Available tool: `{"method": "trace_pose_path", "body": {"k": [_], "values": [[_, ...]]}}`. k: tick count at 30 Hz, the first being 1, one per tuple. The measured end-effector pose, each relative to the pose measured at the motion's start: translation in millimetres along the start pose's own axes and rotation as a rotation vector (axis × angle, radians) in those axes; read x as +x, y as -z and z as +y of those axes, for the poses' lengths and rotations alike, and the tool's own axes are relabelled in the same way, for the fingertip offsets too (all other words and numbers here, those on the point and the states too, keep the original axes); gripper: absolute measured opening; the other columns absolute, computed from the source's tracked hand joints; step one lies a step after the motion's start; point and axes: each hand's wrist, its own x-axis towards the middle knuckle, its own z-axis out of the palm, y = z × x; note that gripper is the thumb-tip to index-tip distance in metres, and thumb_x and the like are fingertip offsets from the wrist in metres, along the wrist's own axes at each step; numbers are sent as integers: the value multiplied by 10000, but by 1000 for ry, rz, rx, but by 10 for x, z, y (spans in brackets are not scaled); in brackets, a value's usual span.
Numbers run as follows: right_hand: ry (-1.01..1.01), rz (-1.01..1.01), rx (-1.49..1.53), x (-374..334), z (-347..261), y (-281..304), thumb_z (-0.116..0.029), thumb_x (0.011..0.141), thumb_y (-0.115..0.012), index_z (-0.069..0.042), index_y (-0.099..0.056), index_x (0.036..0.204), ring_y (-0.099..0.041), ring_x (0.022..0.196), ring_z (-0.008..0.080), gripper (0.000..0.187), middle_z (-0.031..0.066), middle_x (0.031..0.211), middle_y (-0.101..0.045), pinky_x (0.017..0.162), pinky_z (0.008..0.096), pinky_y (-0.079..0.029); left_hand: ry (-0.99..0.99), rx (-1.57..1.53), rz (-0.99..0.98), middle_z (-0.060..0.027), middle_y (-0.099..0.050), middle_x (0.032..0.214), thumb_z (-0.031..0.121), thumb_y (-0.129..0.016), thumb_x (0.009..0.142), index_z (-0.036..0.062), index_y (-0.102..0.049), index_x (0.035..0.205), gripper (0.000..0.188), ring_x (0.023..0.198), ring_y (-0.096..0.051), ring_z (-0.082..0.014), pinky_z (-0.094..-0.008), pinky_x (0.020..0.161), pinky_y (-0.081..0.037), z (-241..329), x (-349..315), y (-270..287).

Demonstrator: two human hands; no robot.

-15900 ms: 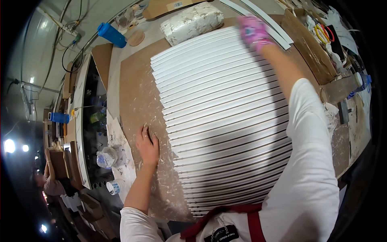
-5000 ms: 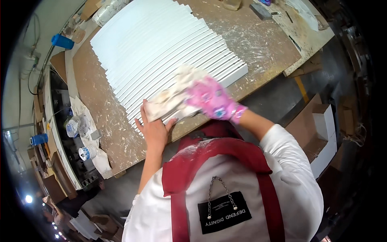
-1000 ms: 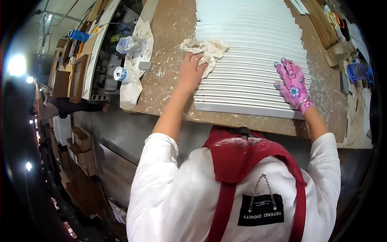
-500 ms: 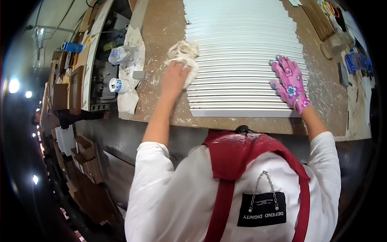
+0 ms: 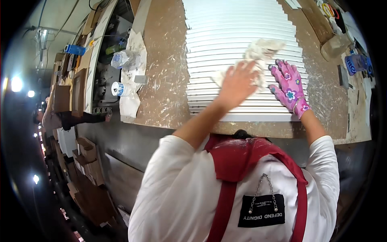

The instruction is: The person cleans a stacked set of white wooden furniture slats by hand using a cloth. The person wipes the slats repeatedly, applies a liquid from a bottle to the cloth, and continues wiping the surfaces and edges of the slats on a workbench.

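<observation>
White slats [image 5: 225, 48], long axis left to right, beneath both hands.
Your left hand [image 5: 239, 82] covers a cream cloth [image 5: 263, 52] mid-length, grip undetermined; your right hand [image 5: 291, 86] spreads wide near the right ends.

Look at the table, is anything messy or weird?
The brown board has whitish smears right of the white strips, so it looks messy. Oddly, only the right hand wears a pink glove; the left hand, on the cloth, is bare.
</observation>
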Motion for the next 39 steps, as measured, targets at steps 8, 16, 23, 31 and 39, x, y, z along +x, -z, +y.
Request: {"method": "trace_pose_path", "body": {"k": [8, 16, 23, 31, 39], "values": [[-44, -23, -24, -3, -18, 60, -384, 862, -578, -132, -501, 1331, -343, 1330, 354, 538, 152, 1425, -404, 1115, 499, -232, 860, -108, 188, -205, -610, 1115, 250, -533, 924, -27, -556, 1196, 390, 981, -599, -375, -383, 867, -484, -1510, -1067, 697], [-7, 15, -25, 2, 20, -54, -402, 864, -566, -126, -507, 1319, -359, 1318, 366, 535, 162, 1422, -406, 1117, 495, -225, 196, 21, 137, -195, -566, 1190, 308, -563, 887, 74, -526, 1278, 457, 1102, -524, -369, -495, 992, -360, -688, 152, 253], [8, 43, 28, -3, 15, 4, -398, 872, -561, -133, -501, 1320, -338, 1341, 355, 524, 165, 1436, -391, 1123, 497, -211, 1002, -200, 290, -237, -608, 1105, 217, -487, 942, -33, -472, 1265, 409, 989, -590, -371, -416, 877, -455, -2024, -836, 633], [-240, 121, 1802, 791, -886, 140, -357, 946, -541, -40, -198, 1489, -360, 1339, 234, 716, 154, 1460, -355, 1099, 354, -320, 335, -661, 204, -239, -380, 1407, 164, -561, 870, 34, -274, 1442, 653, 1284, -403, -361, -417, 1069, -327, -325, -28, 960], [244, 53, 332, 1357, -998, -149, -441, 942, -420, -134, -435, 1363, -440, 1252, 355, 521, 154, 1375, -464, 1087, 475, -303, 359, 115, -24, -182, -389, 1441, 313, -517, 902, 58, -379, 1411, 585, 1339, -350, -340, -531, 1110, -200, -1100, -70, 424]]}}
